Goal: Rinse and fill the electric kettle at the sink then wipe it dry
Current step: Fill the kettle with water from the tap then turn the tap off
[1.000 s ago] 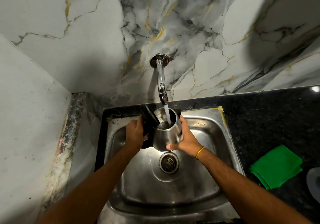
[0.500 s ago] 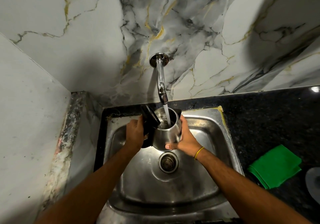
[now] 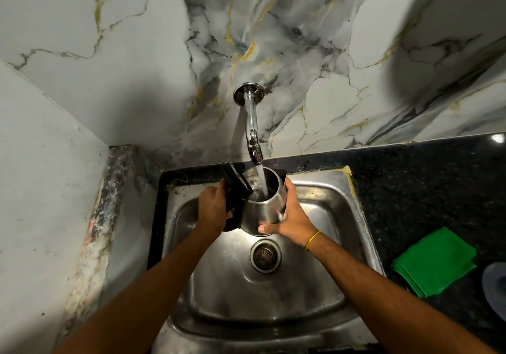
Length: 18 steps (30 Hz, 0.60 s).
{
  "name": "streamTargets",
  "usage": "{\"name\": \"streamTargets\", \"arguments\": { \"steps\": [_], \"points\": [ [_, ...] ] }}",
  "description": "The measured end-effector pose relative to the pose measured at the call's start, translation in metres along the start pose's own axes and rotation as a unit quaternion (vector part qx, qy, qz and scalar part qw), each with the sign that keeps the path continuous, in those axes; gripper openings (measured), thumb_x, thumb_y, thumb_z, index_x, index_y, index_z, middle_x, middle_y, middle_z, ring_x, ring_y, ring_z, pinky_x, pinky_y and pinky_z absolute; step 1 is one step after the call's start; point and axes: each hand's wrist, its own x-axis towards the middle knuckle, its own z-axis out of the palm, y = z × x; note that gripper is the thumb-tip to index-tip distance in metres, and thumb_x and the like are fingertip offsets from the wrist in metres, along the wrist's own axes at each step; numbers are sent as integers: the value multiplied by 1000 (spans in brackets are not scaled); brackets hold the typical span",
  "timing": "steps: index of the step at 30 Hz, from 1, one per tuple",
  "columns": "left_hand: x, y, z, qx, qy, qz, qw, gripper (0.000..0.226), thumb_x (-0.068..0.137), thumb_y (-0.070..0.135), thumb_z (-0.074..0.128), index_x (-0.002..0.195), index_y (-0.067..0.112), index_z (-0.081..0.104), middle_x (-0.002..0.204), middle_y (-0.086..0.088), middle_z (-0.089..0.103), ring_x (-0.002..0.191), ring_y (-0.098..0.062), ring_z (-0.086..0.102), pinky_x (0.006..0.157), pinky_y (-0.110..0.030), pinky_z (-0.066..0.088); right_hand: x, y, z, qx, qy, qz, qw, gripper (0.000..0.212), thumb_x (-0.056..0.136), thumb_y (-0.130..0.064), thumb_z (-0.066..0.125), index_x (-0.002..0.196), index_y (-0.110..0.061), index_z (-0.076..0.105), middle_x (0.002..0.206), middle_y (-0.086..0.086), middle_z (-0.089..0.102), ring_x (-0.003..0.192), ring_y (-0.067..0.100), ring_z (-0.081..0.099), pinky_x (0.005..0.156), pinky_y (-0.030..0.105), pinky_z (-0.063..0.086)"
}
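Observation:
A stainless steel electric kettle (image 3: 260, 211) with a black handle and an open black lid (image 3: 235, 183) is held upright over the steel sink (image 3: 315, 293). Water runs from the wall tap (image 3: 253, 134) straight into its mouth. My left hand (image 3: 212, 208) grips the black handle on the kettle's left side. My right hand (image 3: 290, 216) wraps the kettle's right wall, thumb under its lower edge. A folded green cloth (image 3: 435, 262) lies on the black counter to the right of the sink.
The sink drain (image 3: 265, 255) sits just below the kettle. A black granite counter (image 3: 410, 189) runs to the right, with a grey round object (image 3: 495, 288) at the frame's right edge. Marble-patterned wall (image 3: 328, 52) stands behind, and a plain wall (image 3: 41, 189) on the left.
Almost nothing differs: both hands keep the kettle under the running tap, and water goes on pouring into it.

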Motion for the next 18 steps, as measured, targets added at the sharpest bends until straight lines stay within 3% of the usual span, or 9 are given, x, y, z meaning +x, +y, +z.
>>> {"name": "streamTargets", "arguments": {
  "steps": [4, 8, 11, 18],
  "points": [
    [2, -2, 0, 4, -1, -4, 1000, 58, 111, 22, 40, 73, -18, 59, 63, -18, 56, 53, -23, 48, 44, -22, 39, -2, 0, 2, 5, 9, 7, 1000, 158, 47, -23, 107, 164, -43, 3, 169, -11, 32, 156, 13, 37, 127, 48, 38],
    [1, -3, -1, 11, -4, 7, 1000, 55, 110, 17, 42, 78, -24, 59, 67, -21, 57, 61, -26, 50, 58, -32, 40, -3, -1, 3, 7, 6, 10, 1000, 161, 42, -38, 107, 163, -47, 1, 171, -12, 29, 156, 12, 35, 127, 47, 37],
    [2, -4, 0, 15, 10, 7, 1000, 57, 111, 20, 41, 74, -19, 59, 69, -22, 57, 66, -30, 51, 64, -42, 41, -3, 0, 3, 2, 9, 10, 1000, 159, 44, -31, 108, 163, -45, 2, 170, -12, 30, 156, 13, 36, 127, 48, 38],
    [0, -3, 0, 6, 6, 16, 1000, 60, 101, 37, 43, 63, -9, 54, 57, -25, 51, 58, -31, 47, 56, -48, 40, -4, -1, 1, -1, 8, 13, 1000, 159, 46, -26, 107, 165, -42, 1, 170, -10, 31, 156, 14, 36, 126, 48, 39]
  ]
}}
